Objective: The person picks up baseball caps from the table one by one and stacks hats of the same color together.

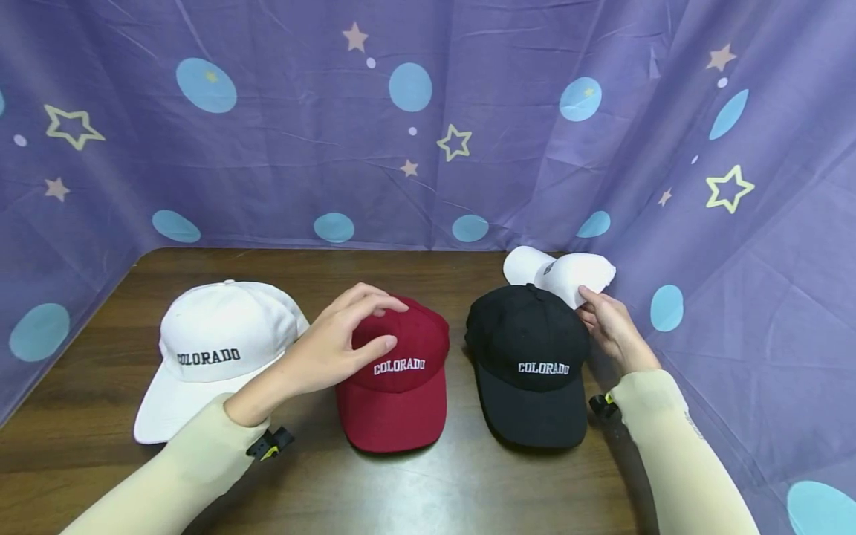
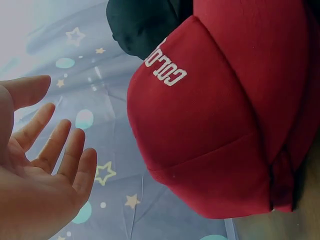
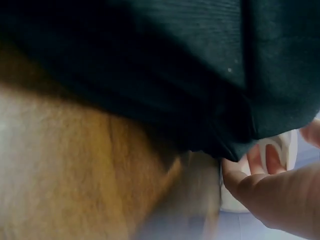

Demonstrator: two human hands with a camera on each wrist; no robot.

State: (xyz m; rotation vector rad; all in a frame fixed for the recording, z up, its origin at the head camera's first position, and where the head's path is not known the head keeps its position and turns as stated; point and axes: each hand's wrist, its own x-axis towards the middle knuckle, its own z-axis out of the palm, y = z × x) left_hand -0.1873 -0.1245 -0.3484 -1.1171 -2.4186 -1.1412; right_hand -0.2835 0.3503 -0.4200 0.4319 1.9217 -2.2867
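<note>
My right hand (image 1: pixel 611 331) pinches the rear edge of a small-looking white baseball cap (image 1: pixel 578 273) at the back right, its brim pointing left. In the right wrist view, a black cap (image 3: pixel 200 65) fills the top, and the fingers reach past it to the white cap (image 3: pixel 231 201). My left hand (image 1: pixel 319 351) hovers over the left side of a red cap (image 1: pixel 393 416), thumb and fingers spread and holding nothing. The left wrist view shows a gap between that hand (image 2: pixel 55 185) and the red cap (image 2: pixel 200 125).
Another white cap (image 1: pixel 221 319) lies at the left, brim to the front, partly behind my left forearm. The black cap (image 1: pixel 531 409) stands between the red cap and my right hand. A purple patterned curtain (image 1: pixel 281 134) borders the brown wooden table (image 1: pixel 401 498).
</note>
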